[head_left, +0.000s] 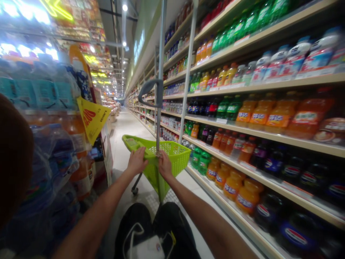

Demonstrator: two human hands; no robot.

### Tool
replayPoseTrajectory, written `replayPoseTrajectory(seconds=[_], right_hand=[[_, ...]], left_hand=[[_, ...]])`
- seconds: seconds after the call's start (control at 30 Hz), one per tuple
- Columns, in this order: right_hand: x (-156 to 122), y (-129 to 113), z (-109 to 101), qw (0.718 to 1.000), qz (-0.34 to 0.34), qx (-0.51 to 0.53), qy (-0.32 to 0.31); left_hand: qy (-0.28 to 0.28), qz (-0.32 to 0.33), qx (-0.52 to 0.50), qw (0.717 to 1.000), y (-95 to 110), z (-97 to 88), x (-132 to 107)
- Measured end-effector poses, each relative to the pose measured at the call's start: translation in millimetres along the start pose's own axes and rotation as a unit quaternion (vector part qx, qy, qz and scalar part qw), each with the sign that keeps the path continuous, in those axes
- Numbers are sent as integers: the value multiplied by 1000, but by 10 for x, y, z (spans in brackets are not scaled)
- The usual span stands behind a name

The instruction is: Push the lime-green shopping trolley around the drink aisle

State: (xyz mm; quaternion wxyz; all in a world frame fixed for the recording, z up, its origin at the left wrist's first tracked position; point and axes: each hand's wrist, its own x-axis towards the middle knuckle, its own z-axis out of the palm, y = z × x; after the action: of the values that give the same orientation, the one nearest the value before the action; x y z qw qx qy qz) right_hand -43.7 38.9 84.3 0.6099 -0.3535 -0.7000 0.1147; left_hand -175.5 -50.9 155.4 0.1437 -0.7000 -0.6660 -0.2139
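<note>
A lime-green rolling shopping basket (176,162) stands in front of my knees. A grey metal handle pole (158,124) rises from its near side and carries a dark grey looped grip (151,92) near the top. My left hand (137,160) is closed over the basket's near rim, left of the pole. Close by on the right, my right hand (165,164) is closed at the pole's lower part, where it meets the rim. Its fingertips are partly hidden. The basket's inside shows only in part. A white device (148,248) with a cable lies on my lap.
Shelves (258,127) of bottled drinks line the right side. Stacked water bottles (40,86) in plastic wrap and a yellow price sign (93,118) stand close on the left. The tiled aisle floor (122,126) runs ahead. A dark blurred shape fills the far left edge.
</note>
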Motion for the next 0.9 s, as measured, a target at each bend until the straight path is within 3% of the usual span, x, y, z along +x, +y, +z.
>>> replayPoseTrajectory(seconds=[0.1,0.2,0.33,0.5,0.7,0.8,0.9], right_hand=[[50,-35,-52,1000,4,9,-11],[54,-138,-47,1000,18,14,-4],[-18,-334,-14,1000,20,6,-2],[9,-511,-25,996,-48,-1,-70],[192,-348,-198,994,-14,-64,-85],[216,-261,-294,993,-24,-76,-91],[230,-269,-352,991,-15,-90,-95]], left_hand=[[-45,-20,10,999,-164,1,66],[-45,-19,31,998,-212,9,61],[-16,-22,49,998,-143,4,7],[6,-35,59,998,6,35,-30],[-4,-39,67,997,171,46,-41],[-2,-27,51,998,137,41,-28],[8,-55,40,998,63,74,-19]])
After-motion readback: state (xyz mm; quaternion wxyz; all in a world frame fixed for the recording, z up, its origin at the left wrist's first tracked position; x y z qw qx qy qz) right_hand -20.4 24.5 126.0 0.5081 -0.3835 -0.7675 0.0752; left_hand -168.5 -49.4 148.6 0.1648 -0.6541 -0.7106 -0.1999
